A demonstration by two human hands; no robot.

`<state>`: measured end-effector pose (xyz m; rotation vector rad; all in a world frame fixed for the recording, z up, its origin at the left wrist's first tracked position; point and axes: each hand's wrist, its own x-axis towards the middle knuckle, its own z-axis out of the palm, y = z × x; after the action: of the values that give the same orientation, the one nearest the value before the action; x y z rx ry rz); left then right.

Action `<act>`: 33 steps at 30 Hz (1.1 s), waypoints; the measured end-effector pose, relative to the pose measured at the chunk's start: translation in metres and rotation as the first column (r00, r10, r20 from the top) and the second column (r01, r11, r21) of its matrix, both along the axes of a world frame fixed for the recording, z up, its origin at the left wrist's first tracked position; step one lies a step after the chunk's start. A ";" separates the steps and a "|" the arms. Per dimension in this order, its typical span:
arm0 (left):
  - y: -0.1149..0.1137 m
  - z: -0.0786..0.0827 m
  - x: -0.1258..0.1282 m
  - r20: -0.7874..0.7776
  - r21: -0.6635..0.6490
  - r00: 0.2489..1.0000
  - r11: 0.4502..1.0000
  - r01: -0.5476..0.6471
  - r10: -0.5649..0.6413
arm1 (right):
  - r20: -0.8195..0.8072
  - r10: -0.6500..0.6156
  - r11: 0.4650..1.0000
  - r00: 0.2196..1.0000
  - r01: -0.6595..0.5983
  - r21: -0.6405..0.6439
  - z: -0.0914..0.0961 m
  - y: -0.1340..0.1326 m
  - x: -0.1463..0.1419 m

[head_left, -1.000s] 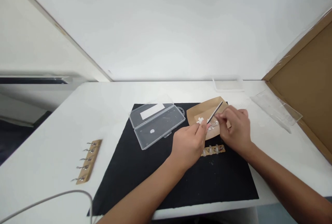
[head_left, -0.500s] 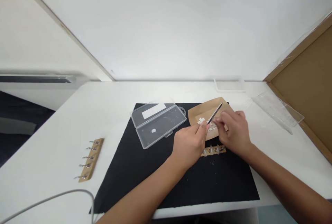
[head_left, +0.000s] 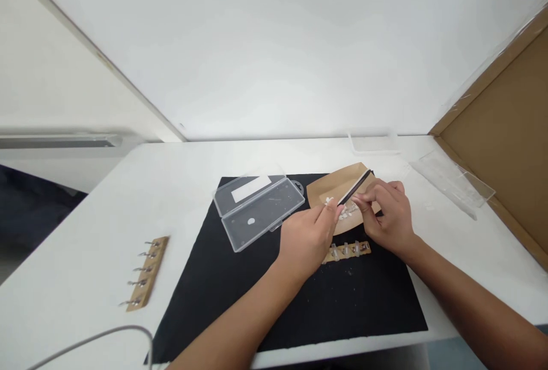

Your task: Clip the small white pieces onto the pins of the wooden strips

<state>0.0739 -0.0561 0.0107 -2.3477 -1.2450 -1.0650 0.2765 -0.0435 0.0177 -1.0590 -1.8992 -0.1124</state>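
My left hand (head_left: 307, 236) is closed around a slim, flat stick, dark with a pale edge, like a nail file (head_left: 354, 187). The stick slants up and right over a brown paper tray (head_left: 319, 188) that has small white pieces (head_left: 349, 209) in it. Close to the stick's right side, my right hand (head_left: 389, 213) is pinched shut. Whatever lies between its fingertips is too small to make out. Below the hands, a wooden strip with metal clips (head_left: 346, 251) bears small translucent pieces; my left hand covers its left end.
An open clear plastic case (head_left: 263, 216) lies on the black mat (head_left: 240, 296), with one white piece inside. A second clip strip (head_left: 149, 273) lies left on the white table, near a grey cable (head_left: 107, 333). Clear trays (head_left: 454, 181) and a cardboard panel (head_left: 500, 124) are at the right.
The whole view has shifted slightly. Both hands stay close together over the paper tray, and the stick in my left hand has turned to show more of its pale edge.
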 end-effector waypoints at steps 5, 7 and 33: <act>0.008 -0.001 -0.010 -0.041 -0.157 0.989 0.977 -0.144 0.139 | -0.006 0.043 0.994 0.999 -0.043 0.099 -0.007 0.005 0.011; 0.012 0.001 -0.016 -0.077 -0.251 0.969 0.936 -0.248 0.237 | 0.012 0.042 0.990 0.999 -0.043 0.135 -0.008 0.004 0.012; 0.001 0.018 -0.012 0.328 -0.090 0.878 0.913 0.397 -0.349 | 0.345 0.067 0.884 0.936 -0.216 0.415 0.004 -0.026 0.015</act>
<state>0.0619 -0.0549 0.0290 -2.6958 -1.0141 -1.5573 0.2915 -0.0691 0.0214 -0.6046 -2.0954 -0.6442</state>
